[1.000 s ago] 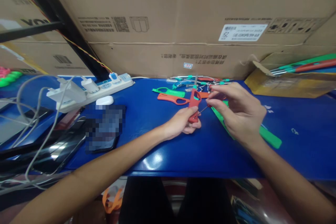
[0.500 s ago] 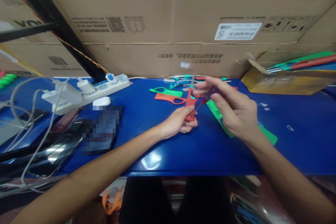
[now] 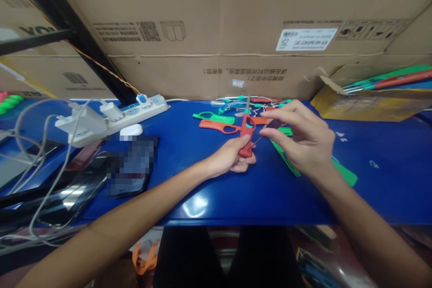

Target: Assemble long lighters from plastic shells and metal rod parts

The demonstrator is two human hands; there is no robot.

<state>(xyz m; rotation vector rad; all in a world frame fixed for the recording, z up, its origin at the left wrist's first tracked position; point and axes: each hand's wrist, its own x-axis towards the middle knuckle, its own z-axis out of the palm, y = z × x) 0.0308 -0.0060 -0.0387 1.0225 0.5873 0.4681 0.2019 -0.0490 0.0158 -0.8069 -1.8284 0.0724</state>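
Note:
My left hand point(image 3: 232, 155) is closed around the handle of a red lighter point(image 3: 248, 132), a long-nosed one with a green trigger and a metal tube pointing away from me. Pinched between the thumb and fingers of my right hand point(image 3: 303, 137) is a screwdriver point(image 3: 272, 124) with a dark handle. Its thin shaft slants down to the lower part of the lighter's handle; whether the tip sits in a screw is too small to tell. Left of the lighter lie an orange handle shell point(image 3: 218, 126) and a green handle shell point(image 3: 214, 118). More green shells point(image 3: 344, 173) lie partly behind my right hand.
Several metal tubes with wires point(image 3: 232, 101) lie at the back against a large cardboard box point(image 3: 216, 40). A yellow carton point(image 3: 364, 105) holding lighter parts stands back right. At left are a power strip point(image 3: 118, 121), a white case point(image 3: 131, 131), a phone point(image 3: 133, 166) and loose cables.
My right hand's fingers have shifted their grip on the screwdriver handle, drawing closer together. The lighter stays in my left hand, almost unmoved.

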